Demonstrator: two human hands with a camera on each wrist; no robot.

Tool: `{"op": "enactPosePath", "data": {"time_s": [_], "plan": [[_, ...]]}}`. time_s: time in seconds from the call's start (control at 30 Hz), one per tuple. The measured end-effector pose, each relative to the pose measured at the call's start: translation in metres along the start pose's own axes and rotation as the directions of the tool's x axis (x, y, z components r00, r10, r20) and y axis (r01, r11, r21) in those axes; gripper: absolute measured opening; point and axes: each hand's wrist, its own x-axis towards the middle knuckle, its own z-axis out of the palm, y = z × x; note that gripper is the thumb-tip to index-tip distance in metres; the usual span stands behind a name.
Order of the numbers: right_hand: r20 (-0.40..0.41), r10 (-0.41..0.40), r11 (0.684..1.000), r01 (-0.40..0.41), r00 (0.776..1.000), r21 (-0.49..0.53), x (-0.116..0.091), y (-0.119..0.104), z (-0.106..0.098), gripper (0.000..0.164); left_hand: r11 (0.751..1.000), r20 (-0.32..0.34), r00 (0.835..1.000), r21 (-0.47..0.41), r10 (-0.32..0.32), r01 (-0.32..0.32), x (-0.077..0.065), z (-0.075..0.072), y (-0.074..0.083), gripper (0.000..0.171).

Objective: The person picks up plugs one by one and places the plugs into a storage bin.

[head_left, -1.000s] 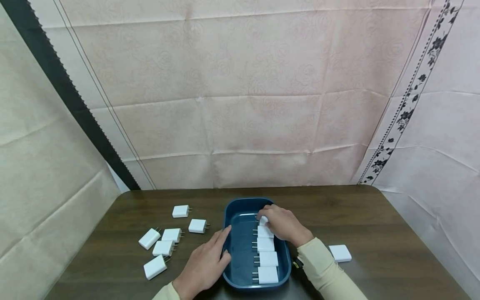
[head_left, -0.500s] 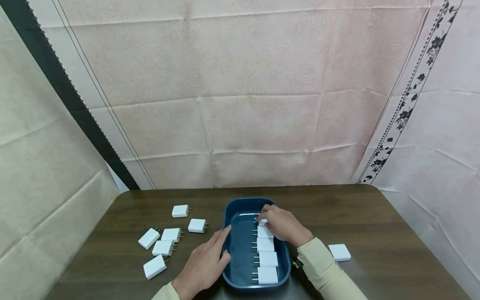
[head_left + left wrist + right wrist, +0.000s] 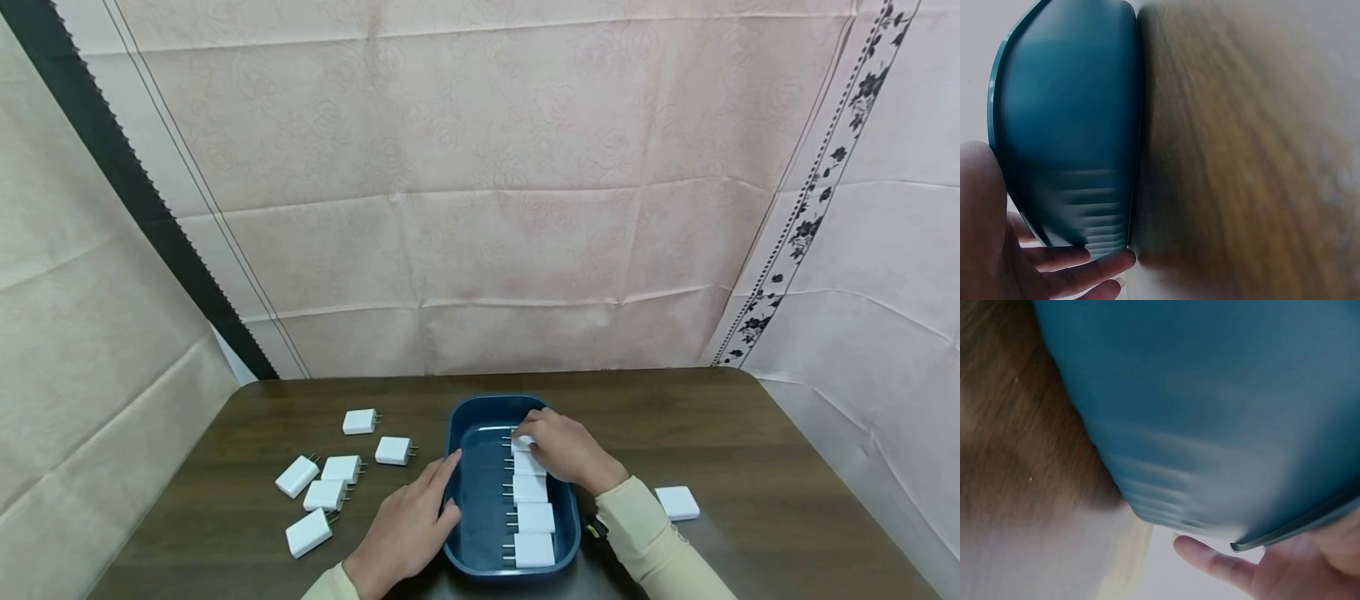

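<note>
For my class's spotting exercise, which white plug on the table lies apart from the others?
The lone white plug beside the right sleeve: it lies right of the blue tray, while the six other plugs on the table lie left of it.

From head view I get dark brown wood-grain table (image 3: pixel 637 400), far corners rounded. Blue tray (image 3: pixel 480 521) sits directly on it, long side running near to far. Left of tray I count six white plugs (image 3: pixel 324 496): two farther back, four bunched nearer. Right of tray, lone white block (image 3: pixel 677 503).
</note>
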Motion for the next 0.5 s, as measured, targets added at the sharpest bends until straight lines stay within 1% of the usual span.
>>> {"op": "enactPosePath", "data": {"time_s": [0.1, 0.37, 0.5], "plan": [[-0.015, 0.004, 1.0, -0.004, 1.0, 0.005, -0.0009, -0.0002, -0.0004, 0.025, 1.0, 0.0, 1.0, -0.003, 0.007, -0.007, 0.0, -0.0006, 0.0003, 0.061], [-0.022, 0.012, 1.0, -0.012, 1.0, -0.005, -0.0039, -0.0014, -0.0029, 0.025, 1.0, 0.005, 1.0, -0.006, 0.002, -0.002, -0.0002, -0.0009, 0.0, 0.061], [-0.047, 0.002, 1.0, -0.002, 0.999, 0.001, -0.0061, -0.0014, -0.0065, 0.024, 1.0, 0.006, 1.0, -0.007, 0.01, -0.01, -0.0002, -0.0007, -0.0005, 0.061]]}}
